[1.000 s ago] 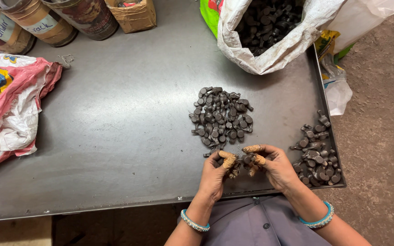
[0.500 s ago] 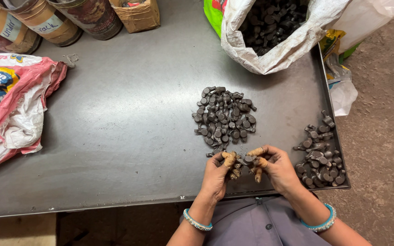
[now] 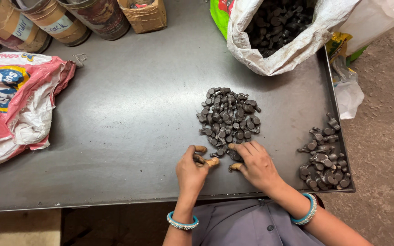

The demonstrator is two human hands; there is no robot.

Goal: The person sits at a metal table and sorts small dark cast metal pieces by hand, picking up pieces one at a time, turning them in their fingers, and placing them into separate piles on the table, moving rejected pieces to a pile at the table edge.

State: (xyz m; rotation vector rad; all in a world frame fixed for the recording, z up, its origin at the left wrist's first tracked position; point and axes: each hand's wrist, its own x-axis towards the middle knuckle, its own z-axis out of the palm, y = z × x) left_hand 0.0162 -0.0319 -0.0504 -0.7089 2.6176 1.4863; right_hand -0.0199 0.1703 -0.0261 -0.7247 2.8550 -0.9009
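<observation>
A heap of small dark metal parts (image 3: 230,119) lies in the middle of the grey metal table (image 3: 128,123). My left hand (image 3: 191,171), its fingertips wrapped in tan tape, pinches one dark metal part (image 3: 199,158) at the heap's near edge. Just to the right, my right hand (image 3: 255,165) lies with taped fingers spread over the nearest parts of the heap. It is not closed on any of them. A second, smaller heap of the same parts (image 3: 324,157) sits by the table's right edge, beside my right wrist.
A white sack full of dark parts (image 3: 279,34) stands at the back right. A pink and white sack (image 3: 14,105) lies at the left. Round tins (image 3: 69,20) and a brown box (image 3: 144,13) line the back edge. Plastic bags (image 3: 345,86) hang off the right side.
My hands were close together with parts between them. They have since drawn a little apart, and the right hand has reached forward onto the heap's near edge.
</observation>
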